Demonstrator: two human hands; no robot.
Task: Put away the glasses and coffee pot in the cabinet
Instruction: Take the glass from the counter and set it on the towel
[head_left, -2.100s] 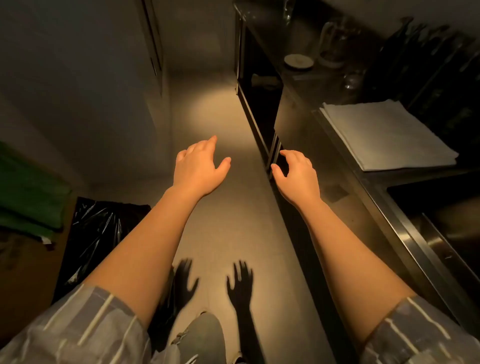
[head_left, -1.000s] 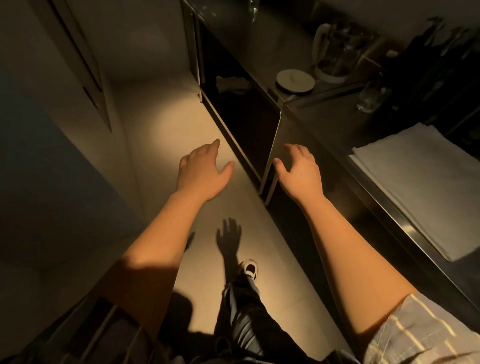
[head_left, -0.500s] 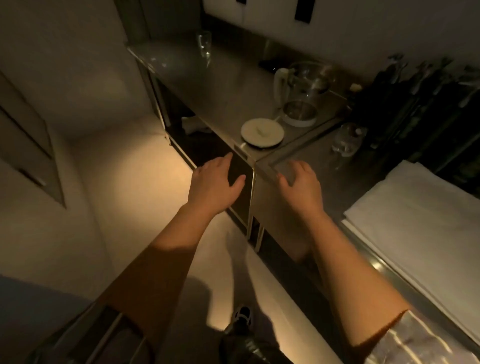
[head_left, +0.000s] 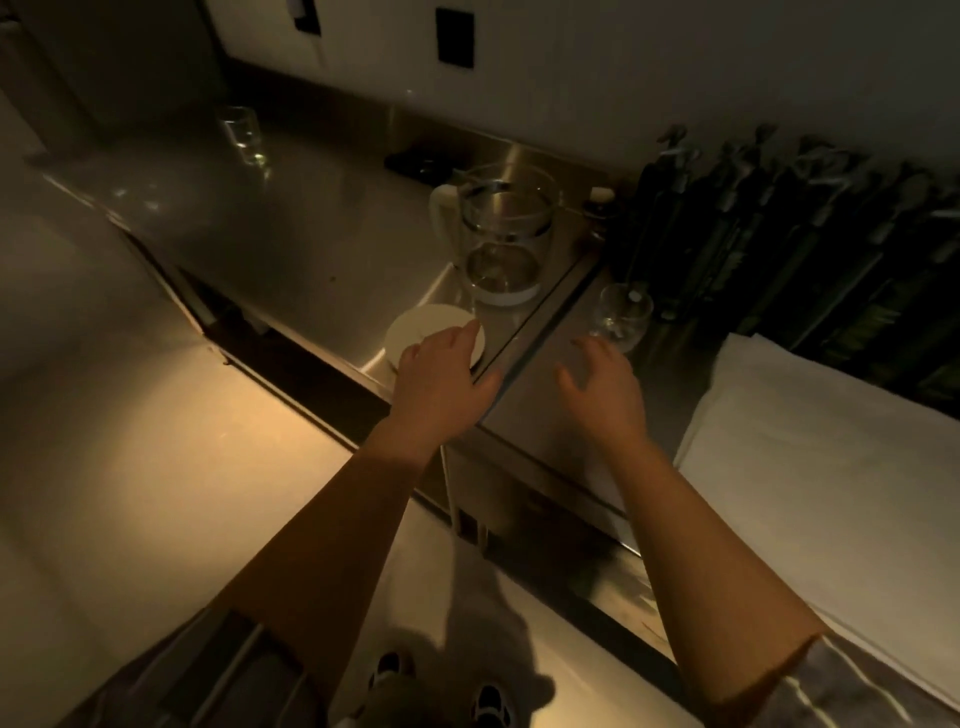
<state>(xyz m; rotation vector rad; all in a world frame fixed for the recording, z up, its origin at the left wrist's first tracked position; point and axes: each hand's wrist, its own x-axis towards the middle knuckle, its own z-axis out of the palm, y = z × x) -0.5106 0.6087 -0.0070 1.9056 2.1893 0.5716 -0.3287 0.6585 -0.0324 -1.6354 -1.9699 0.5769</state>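
While both hands hover with fingers spread, holding nothing, the left hand (head_left: 441, 382) is above a white lid (head_left: 423, 332) near the coffee pot (head_left: 501, 236), and the right hand (head_left: 605, 387) is near a glass (head_left: 621, 317); a white towel (head_left: 831, 467) lies right.

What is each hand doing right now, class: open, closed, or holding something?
Left hand: open, holding nothing, fingers over the white lid.
Right hand: open, holding nothing, fingers spread near the round glass.

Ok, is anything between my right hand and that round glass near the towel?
Nothing visible is. The right hand hovers open over bare steel counter, and the round glass stands just beyond its fingertips. The coffee pot is off to the left, and the white towel lies to the right, both outside that path.
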